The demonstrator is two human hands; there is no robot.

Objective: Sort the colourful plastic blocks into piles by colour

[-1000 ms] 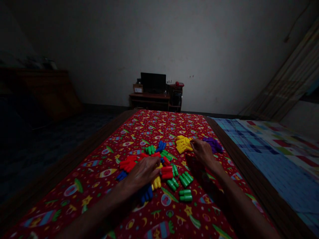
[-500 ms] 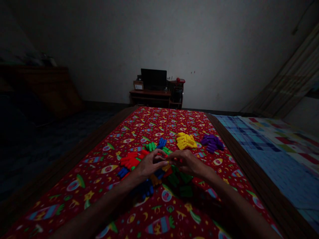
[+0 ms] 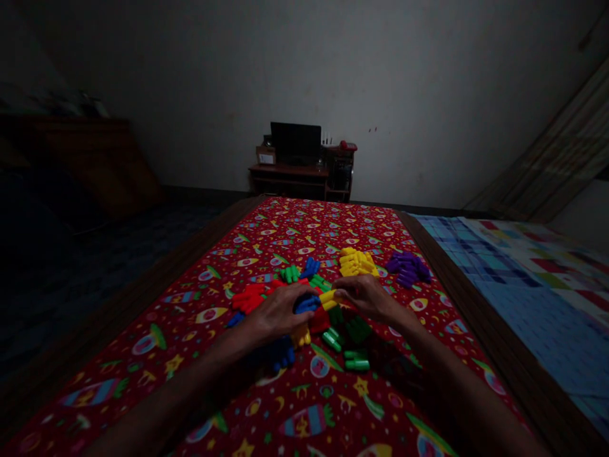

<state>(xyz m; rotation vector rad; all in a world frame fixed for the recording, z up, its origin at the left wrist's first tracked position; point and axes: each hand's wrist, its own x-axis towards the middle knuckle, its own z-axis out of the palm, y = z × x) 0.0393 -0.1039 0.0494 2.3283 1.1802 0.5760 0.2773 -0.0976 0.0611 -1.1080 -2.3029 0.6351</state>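
Observation:
My left hand (image 3: 281, 308) is closed around a blue plastic toy block (image 3: 307, 304) above the pile. My right hand (image 3: 367, 297) pinches a yellow block (image 3: 328, 299) by its right end, and the yellow block's other end meets or nearly meets the blue one. Beneath and around both hands lie mixed blocks: red blocks (image 3: 248, 298) to the left, green blocks (image 3: 356, 360) towards me, and dark blue blocks (image 3: 284, 355) partly in shadow under my left wrist. My fingers hide part of each held block.
Beyond my right hand sit a yellow heap (image 3: 358, 262) and a purple heap (image 3: 409, 268) of blocks. All rest on a red patterned cloth (image 3: 295, 412) with brown edges. A monitor (image 3: 295, 143) stands on a desk by the far wall; blue bedding (image 3: 518, 311) lies to the right.
The blue block has come into view in my left hand, and the yellow block in my right hand shows more clearly. My right hand has shifted slightly right, away from my left.

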